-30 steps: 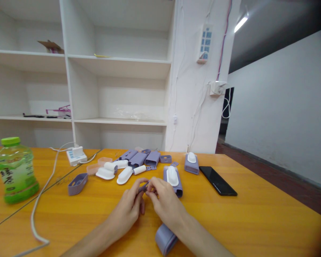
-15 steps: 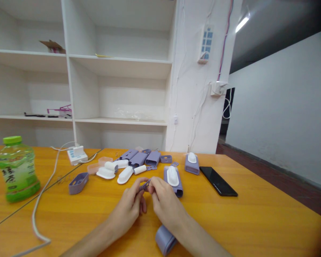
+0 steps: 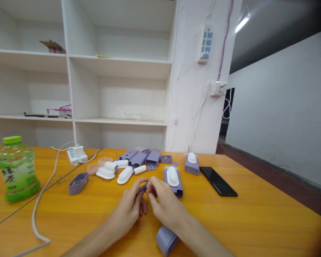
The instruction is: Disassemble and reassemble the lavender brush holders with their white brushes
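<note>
Between the thumb and forefinger of my left hand (image 3: 131,205) is a small, thin purple plastic piece (image 3: 142,187) with openings in it. My right hand (image 3: 164,201) pinches at the right end of this piece, and its fingertips hide that end. Under my right wrist lies a purple housing (image 3: 166,241), partly covered by the forearm. Just beyond the right hand rests another purple housing (image 3: 178,190) with a white oval part (image 3: 172,176) on top.
Behind my hands lie several purple housings (image 3: 153,159), white oval parts (image 3: 125,175) and a white cylinder (image 3: 139,170). A purple cap (image 3: 78,183) sits to the left. Farther out are a green bottle (image 3: 17,171), a white cable (image 3: 37,214) and a black phone (image 3: 218,181).
My right hand's fingers have shifted slightly and curled closer at the piece's right end. The left hand stays nearly where it was.
</note>
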The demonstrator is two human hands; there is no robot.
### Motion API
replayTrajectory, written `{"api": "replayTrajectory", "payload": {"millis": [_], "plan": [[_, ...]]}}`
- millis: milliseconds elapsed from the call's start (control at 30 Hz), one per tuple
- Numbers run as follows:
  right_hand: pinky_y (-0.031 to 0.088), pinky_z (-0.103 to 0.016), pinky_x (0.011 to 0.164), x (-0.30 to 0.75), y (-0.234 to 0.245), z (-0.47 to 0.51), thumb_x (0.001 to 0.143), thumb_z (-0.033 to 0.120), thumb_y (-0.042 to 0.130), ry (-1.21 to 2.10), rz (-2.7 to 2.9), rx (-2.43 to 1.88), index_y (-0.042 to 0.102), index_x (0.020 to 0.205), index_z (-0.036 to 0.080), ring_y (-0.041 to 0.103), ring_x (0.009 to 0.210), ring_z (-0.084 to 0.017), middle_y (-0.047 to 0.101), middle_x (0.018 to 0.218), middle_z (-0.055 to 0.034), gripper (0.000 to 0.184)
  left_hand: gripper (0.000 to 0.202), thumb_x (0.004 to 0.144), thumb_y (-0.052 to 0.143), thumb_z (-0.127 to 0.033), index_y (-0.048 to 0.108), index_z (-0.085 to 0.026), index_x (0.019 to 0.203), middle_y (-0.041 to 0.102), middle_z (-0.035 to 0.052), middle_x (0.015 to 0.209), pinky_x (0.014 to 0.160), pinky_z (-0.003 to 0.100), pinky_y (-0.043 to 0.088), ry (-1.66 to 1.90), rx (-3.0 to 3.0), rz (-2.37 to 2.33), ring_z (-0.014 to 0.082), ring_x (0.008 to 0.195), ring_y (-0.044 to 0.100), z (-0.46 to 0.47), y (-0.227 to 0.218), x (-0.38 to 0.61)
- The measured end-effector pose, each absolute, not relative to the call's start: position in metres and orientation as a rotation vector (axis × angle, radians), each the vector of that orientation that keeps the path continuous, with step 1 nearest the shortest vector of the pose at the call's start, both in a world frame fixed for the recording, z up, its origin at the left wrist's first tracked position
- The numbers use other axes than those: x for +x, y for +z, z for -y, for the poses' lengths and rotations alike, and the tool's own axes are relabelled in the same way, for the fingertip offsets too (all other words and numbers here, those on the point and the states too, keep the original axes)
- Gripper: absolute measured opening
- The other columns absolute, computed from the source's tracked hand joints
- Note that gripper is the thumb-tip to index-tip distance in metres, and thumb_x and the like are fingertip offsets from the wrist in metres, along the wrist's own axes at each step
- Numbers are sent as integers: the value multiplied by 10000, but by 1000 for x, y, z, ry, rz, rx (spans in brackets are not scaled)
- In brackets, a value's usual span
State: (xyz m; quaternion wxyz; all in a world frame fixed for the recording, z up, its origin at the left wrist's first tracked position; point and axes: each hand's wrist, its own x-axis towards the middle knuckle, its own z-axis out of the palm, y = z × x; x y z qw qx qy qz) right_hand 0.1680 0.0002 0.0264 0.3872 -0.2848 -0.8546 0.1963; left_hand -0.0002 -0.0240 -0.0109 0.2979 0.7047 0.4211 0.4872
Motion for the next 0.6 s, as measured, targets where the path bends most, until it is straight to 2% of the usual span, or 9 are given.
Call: {"api": "replayTrajectory", "payload": {"millis": [233, 600], "plan": [[422, -285, 744, 170, 25, -3, 868, -12, 476, 497, 2192, -701, 480, 883, 230, 565, 823, -182, 579, 872, 5, 242, 412, 1062, 357, -447, 428, -158, 1347, 617, -28, 591, 499, 236, 513, 1280, 1801, -1119, 148, 480, 590, 23, -9, 0], [408, -294, 753, 170, 25, -3, 864, -22, 445, 473, 2148, -736, 459, 879, 229, 553, 841, -189, 568, 885, -2, 252, 430, 1068, 362, -455, 406, -180, 1396, 640, -21, 628, 544, 239, 536, 1299, 1831, -1100, 149, 518, 626, 26, -8, -1]]}}
